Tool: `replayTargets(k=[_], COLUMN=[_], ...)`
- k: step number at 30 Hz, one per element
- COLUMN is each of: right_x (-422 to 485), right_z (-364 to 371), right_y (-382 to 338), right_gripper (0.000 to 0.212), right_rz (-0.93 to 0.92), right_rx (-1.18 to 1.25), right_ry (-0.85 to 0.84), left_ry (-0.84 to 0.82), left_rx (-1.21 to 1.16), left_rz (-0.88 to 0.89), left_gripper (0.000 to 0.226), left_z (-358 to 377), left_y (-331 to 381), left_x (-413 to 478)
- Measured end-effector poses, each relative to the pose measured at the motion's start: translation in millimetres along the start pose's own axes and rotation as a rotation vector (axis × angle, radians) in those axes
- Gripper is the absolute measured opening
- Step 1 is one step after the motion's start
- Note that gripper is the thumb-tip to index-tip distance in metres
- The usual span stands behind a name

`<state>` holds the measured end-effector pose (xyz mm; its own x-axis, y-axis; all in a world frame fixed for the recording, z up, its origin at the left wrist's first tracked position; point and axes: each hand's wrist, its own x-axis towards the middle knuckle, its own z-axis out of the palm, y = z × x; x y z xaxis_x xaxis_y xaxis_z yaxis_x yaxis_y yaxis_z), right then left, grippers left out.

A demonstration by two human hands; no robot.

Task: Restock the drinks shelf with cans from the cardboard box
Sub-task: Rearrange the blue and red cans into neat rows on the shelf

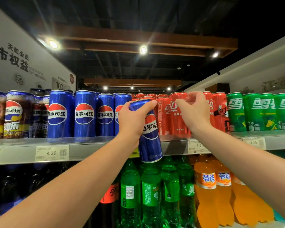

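Blue can (150,137) up in our left hand (133,119), fingers (150,103) wrapped round its upper half. It's tilted, hanging in front of the shelf (97,150) edge, between the blue cans (85,114) and the red cans (163,116). Our right hand (193,111) curls at a red can's top; gripping or just touching, we cannot tell.

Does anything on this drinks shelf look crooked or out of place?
Only the blue can in the left hand: it leans, top to the left, in front of the shelf edge, not standing in a row. The shelved cans look upright and orderly.
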<state>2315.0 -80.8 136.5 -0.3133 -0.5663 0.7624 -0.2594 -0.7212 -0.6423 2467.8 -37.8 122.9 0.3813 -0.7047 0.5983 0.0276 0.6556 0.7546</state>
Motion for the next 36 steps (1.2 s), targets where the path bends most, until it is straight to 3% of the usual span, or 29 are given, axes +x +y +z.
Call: replayTargets(k=[3, 6, 9, 12, 15, 18, 26, 32, 36], right_x=[-22, -42, -56, -62, -66, -68, -51, -56, -61], right_z=[-1, 4, 13, 23, 37, 52, 87, 113, 128], right_y=[-8, -18, -22, -27, -34, -46, -70, -65, -62], right_gripper=[0.019, 0.023, 0.03, 0.036, 0.03, 0.029, 0.032, 0.037, 0.046], right_rz=[-0.092, 0.085, 0.179, 0.166, 0.179, 0.162, 0.173, 0.182, 0.196], right_rx=[0.077, 0.283, 0.365, 0.367, 0.419, 0.439, 0.443, 0.385, 0.327], right_ry=[-0.238, -0.717, -0.923, -0.894, -0.844, -0.787, -0.626, -0.59, -0.58], left_ry=[0.012, 0.012, 0.026, 0.047, 0.018, -0.003, 0.207, 0.182, 0.143], left_rx=[0.004, 0.002, 0.012, 0.074, 0.104, 0.087, 0.089, 0.148, 0.16], left_rz=[-0.005, 0.005, -0.008, -0.018, -0.062, -0.08, -0.039, -0.096, -0.088], left_gripper=[0.055, 0.05, 0.061, 0.07, 0.049, 0.057, 0.052, 0.063, 0.053], left_z=[-1, -4, -8, -15, -30, -48, -111, -129, -128], left_y=[10, 21, 31, 39, 49, 59, 63, 43, 35], left_x=[-1, -3, -6, -9, -11, -11, -2, 5, 9])
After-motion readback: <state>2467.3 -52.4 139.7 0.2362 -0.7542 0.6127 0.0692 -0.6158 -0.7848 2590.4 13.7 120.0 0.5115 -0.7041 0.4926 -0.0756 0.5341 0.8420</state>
